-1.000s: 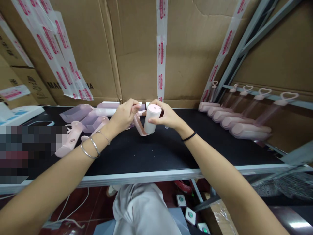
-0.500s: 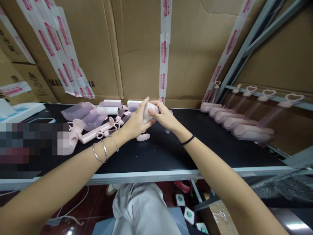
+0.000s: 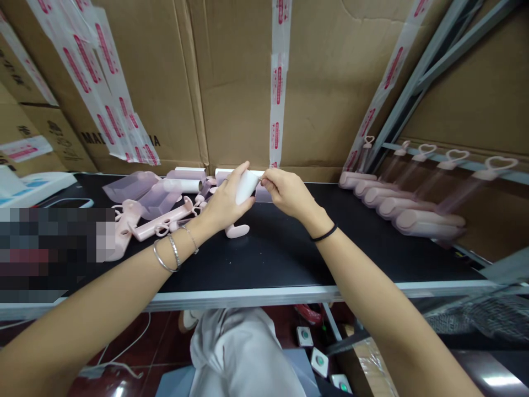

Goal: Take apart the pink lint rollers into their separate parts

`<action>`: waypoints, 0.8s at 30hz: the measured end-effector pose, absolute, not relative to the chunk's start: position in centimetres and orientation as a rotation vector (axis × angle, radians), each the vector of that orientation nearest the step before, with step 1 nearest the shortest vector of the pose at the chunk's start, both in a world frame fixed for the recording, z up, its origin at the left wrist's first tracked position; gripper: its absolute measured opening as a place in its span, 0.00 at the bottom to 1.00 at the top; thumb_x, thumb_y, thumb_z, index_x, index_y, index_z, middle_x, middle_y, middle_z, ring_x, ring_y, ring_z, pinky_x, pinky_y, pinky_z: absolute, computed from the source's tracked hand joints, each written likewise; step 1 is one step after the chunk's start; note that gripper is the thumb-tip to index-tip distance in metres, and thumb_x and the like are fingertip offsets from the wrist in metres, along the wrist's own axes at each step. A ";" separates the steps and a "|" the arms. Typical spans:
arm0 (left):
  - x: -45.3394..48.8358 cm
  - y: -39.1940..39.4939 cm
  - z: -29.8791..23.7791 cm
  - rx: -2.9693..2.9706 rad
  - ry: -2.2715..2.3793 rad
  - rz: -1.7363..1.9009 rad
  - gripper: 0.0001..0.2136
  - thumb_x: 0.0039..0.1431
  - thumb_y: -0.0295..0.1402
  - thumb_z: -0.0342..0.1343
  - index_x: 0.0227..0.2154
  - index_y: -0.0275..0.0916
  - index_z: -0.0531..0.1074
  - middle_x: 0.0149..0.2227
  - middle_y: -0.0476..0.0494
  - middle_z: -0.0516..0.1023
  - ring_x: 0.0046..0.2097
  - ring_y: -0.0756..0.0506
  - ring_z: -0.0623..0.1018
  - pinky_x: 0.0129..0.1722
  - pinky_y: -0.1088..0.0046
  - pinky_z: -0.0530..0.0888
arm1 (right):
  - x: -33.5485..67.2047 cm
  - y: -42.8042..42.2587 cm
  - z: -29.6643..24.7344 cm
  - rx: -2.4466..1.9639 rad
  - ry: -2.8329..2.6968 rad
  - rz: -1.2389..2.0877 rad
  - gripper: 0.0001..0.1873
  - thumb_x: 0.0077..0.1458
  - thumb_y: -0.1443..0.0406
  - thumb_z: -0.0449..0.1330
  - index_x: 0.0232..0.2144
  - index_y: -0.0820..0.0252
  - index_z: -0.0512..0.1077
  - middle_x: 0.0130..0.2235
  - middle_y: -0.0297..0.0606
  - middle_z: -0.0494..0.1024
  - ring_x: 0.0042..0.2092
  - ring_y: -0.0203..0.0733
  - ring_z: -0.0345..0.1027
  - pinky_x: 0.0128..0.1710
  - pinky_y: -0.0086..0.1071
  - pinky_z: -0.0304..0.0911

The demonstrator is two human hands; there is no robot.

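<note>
My left hand [image 3: 225, 199] is wrapped round a white lint roller roll [image 3: 247, 186], held tilted above the black table [image 3: 268, 259]. At the roll's right end, the fingertips of my right hand [image 3: 287, 193] are pinched together; what lies between them is too small to make out. Behind the hands lies a translucent purple sleeve [image 3: 263, 194], partly covered by them. A pale pink rounded part [image 3: 238, 231] rests on the table just below my left hand.
Translucent purple covers [image 3: 132, 187], white rolls [image 3: 190, 186] and pink handle parts [image 3: 163, 220] lie in a pile at left. Several pink lint rollers with heart-shaped handles [image 3: 427, 220] stand in a row at right. Cardboard boxes [image 3: 231, 82] rise behind the table.
My right hand has shifted right, from round the roll to a pinch at its end. The roll now shows more of its side in my left hand.
</note>
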State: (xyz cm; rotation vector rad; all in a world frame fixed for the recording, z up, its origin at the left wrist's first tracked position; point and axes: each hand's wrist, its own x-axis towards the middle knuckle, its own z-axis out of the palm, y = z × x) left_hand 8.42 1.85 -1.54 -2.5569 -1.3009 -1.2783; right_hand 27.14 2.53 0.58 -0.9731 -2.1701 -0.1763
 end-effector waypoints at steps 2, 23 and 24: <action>8.4 1.9 -1.5 -2.559 -1.288 -1.287 0.35 0.54 0.31 0.58 0.64 0.38 0.52 0.65 0.34 0.61 0.64 0.37 0.66 0.63 0.55 0.64 | 27.1 2.4 0.6 -1.012 -2.167 -0.230 0.11 0.63 0.66 0.47 0.30 0.59 0.67 0.33 0.39 0.73 0.33 0.41 0.64 0.33 0.32 0.52; 8.4 1.7 -1.8 -2.636 -1.460 -1.184 0.37 0.56 0.34 0.57 0.66 0.37 0.49 0.67 0.35 0.59 0.66 0.36 0.62 0.65 0.53 0.60 | 26.9 2.2 0.5 -1.215 -2.144 -0.421 0.12 0.62 0.65 0.49 0.32 0.60 0.71 0.34 0.39 0.76 0.34 0.39 0.65 0.30 0.31 0.46; 8.5 1.7 -1.9 -2.664 -1.459 -1.172 0.37 0.55 0.34 0.57 0.66 0.37 0.49 0.67 0.35 0.58 0.66 0.35 0.62 0.65 0.52 0.60 | 27.0 2.3 0.5 -1.245 -2.127 -0.425 0.12 0.62 0.65 0.49 0.32 0.60 0.71 0.35 0.39 0.76 0.34 0.39 0.65 0.30 0.31 0.46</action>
